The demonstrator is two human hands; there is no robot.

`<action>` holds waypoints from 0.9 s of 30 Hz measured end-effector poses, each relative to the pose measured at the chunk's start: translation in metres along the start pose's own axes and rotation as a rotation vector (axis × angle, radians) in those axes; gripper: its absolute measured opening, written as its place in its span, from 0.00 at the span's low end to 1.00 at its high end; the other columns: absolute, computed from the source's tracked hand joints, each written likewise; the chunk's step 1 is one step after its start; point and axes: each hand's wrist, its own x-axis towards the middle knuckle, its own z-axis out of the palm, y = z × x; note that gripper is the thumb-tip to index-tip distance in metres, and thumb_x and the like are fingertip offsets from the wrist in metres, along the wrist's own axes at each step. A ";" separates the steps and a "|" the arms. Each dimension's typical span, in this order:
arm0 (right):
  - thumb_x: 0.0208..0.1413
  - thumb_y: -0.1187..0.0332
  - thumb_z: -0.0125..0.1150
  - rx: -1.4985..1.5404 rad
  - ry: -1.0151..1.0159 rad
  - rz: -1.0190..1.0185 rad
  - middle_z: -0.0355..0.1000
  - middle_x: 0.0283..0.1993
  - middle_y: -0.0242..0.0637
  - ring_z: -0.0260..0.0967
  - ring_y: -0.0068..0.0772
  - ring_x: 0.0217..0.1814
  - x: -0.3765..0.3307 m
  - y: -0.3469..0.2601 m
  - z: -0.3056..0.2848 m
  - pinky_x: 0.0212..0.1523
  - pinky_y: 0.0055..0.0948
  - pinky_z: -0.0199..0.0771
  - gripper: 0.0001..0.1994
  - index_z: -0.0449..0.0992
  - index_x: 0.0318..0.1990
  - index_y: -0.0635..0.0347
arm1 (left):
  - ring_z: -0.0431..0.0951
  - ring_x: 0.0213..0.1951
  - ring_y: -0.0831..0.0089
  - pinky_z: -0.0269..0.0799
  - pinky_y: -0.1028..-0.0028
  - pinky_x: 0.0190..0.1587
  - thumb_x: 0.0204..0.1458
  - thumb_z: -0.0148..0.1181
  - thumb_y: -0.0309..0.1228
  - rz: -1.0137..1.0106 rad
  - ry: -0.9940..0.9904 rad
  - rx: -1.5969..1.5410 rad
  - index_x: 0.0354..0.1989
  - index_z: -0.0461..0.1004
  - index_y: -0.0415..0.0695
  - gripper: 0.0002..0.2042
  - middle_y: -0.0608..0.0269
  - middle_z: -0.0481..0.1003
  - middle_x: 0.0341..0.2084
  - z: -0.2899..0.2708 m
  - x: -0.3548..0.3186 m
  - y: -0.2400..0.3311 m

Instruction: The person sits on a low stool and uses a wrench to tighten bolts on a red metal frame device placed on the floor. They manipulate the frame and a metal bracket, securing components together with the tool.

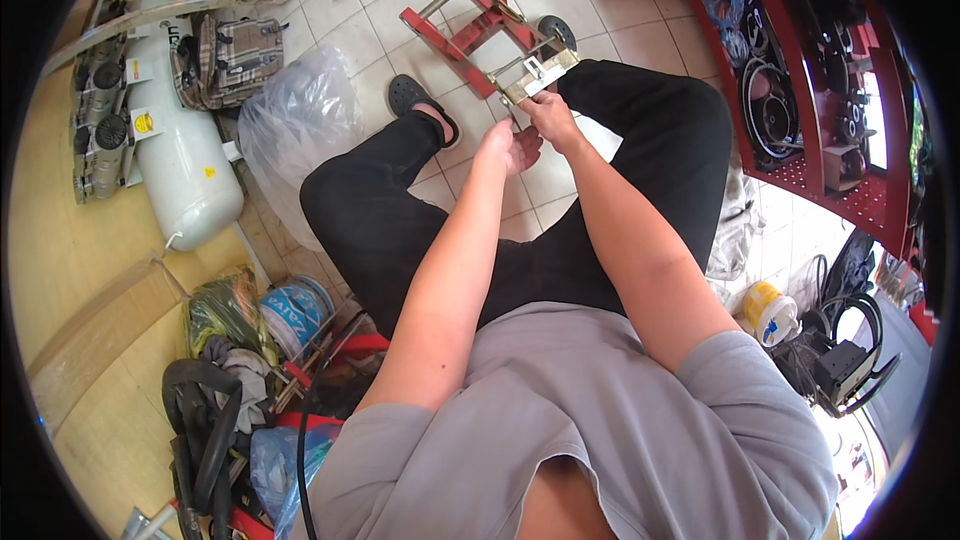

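On the tiles between my feet stands a red metal frame (pixel 467 37) with silver rods and a cylinder-like bar across it. At its near end is a pale metal bracket (pixel 541 76) with a slot or cutout. My right hand (pixel 552 122) is closed on the near edge of this bracket; its fingertips are partly hidden. Just left of it and slightly nearer, my left hand (pixel 508 148) has its fingers loosely curved and apart, with nothing plainly visible in them. Whether it touches the frame's underside is hard to see.
A clear plastic bag (pixel 300 115), a plaid bag (pixel 240 60) and a white gas tank (pixel 180 140) are at left. Red shelving (pixel 850 175) with dark parts stands at right. Buckets (pixel 297 315) and clutter flank me. My dark clog (pixel 408 95) is left of the frame.
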 end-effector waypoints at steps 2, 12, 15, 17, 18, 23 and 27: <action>0.46 0.64 0.57 0.056 -0.027 0.022 0.69 0.19 0.41 0.66 0.25 0.21 -0.004 -0.003 0.001 0.24 0.29 0.67 0.14 0.74 0.27 0.72 | 0.71 0.38 0.69 0.64 0.69 0.44 0.57 0.31 0.53 0.001 0.024 -0.055 0.37 0.67 0.42 0.25 0.65 0.73 0.31 0.000 0.002 0.001; 0.46 0.64 0.58 0.032 -0.006 -0.016 0.66 0.17 0.36 0.59 0.23 0.19 0.007 0.012 0.004 0.21 0.28 0.61 0.14 0.74 0.27 0.71 | 0.67 0.17 0.76 0.66 0.74 0.24 0.57 0.39 0.48 -0.033 0.065 -0.253 0.24 0.64 0.49 0.17 0.74 0.65 0.14 0.001 0.008 0.005; 0.45 0.64 0.58 0.056 -0.005 -0.028 0.66 0.17 0.37 0.59 0.23 0.19 0.008 0.015 0.006 0.22 0.28 0.61 0.14 0.74 0.27 0.71 | 0.65 0.15 0.79 0.65 0.75 0.21 0.57 0.42 0.45 0.007 0.101 -0.351 0.22 0.62 0.50 0.16 0.76 0.63 0.13 0.004 0.012 0.008; 0.45 0.63 0.58 0.042 0.002 -0.016 0.66 0.18 0.37 0.59 0.23 0.20 0.011 0.018 0.005 0.22 0.29 0.62 0.15 0.74 0.27 0.71 | 0.64 0.14 0.80 0.64 0.76 0.19 0.57 0.43 0.44 0.030 0.083 -0.346 0.21 0.62 0.50 0.15 0.76 0.62 0.12 0.006 0.013 0.008; 0.45 0.63 0.58 0.036 0.002 -0.009 0.66 0.18 0.37 0.59 0.23 0.20 0.010 0.018 0.005 0.22 0.29 0.62 0.15 0.74 0.27 0.71 | 0.64 0.13 0.80 0.63 0.77 0.19 0.57 0.44 0.43 0.042 0.077 -0.345 0.21 0.62 0.50 0.15 0.76 0.61 0.12 0.005 0.014 0.008; 0.45 0.63 0.58 0.009 0.002 -0.028 0.66 0.18 0.37 0.59 0.24 0.20 0.006 0.012 0.005 0.22 0.29 0.62 0.15 0.74 0.25 0.72 | 0.64 0.15 0.78 0.64 0.75 0.21 0.59 0.41 0.41 0.101 0.018 -0.375 0.24 0.62 0.48 0.14 0.74 0.61 0.14 -0.003 0.021 0.013; 0.45 0.62 0.58 -0.003 0.001 0.002 0.66 0.18 0.38 0.60 0.24 0.21 0.003 0.007 0.003 0.22 0.30 0.62 0.15 0.74 0.26 0.71 | 0.65 0.17 0.78 0.65 0.75 0.21 0.59 0.40 0.38 0.152 -0.016 -0.366 0.26 0.62 0.47 0.12 0.72 0.63 0.16 -0.006 0.022 0.015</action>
